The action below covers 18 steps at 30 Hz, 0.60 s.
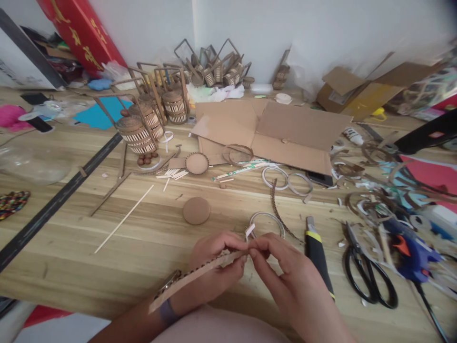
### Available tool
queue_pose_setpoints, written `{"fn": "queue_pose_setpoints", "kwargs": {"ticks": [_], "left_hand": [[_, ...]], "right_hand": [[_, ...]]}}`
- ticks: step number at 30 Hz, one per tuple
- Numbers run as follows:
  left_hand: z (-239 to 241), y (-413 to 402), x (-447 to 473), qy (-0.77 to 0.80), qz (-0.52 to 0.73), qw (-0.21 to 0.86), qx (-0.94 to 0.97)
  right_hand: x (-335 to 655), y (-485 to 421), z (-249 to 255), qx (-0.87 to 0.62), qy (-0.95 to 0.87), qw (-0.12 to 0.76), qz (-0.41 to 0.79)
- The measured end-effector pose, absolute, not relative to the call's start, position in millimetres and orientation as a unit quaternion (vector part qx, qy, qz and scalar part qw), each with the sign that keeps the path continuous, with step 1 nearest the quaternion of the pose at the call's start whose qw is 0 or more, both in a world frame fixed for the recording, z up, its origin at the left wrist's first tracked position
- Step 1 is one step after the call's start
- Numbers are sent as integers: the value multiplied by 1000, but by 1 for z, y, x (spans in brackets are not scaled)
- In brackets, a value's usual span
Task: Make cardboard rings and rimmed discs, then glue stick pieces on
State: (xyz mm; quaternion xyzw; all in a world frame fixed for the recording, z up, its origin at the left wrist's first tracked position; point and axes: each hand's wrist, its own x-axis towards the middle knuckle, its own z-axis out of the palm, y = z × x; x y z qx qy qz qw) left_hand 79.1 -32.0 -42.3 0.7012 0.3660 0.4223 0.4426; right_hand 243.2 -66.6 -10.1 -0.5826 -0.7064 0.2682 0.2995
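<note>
My left hand (217, 262) and my right hand (282, 267) meet near the table's front edge. Both pinch one end of a brown cardboard strip (193, 275) with a dark scalloped edge. Its free end slants down to the left across my left wrist, over a watch. Just beyond my fingertips lies a pale ring (267, 219), with a small white piece (250, 231) close to my right fingers. A round brown cardboard disc (196, 210) rests on the wood ahead of my left hand. To the right is a utility knife (317, 257) with a black and yellow handle.
Black-handled scissors (369, 271) and a blue glue gun (414, 252) lie at the right among scraps. Small woven baskets (137, 133) stand at the back left. A folded cardboard sheet (293, 128) covers the middle back. A thin stick (124, 216) lies at the left.
</note>
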Motion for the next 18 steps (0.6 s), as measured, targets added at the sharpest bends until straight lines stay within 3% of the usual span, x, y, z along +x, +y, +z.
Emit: {"fn": "queue_pose_setpoints", "kwargs": {"ticks": [18], "left_hand": [[-39, -32, 79, 360, 421, 453, 699]], "right_hand": [[246, -66, -7, -592, -702, 277, 283]]}}
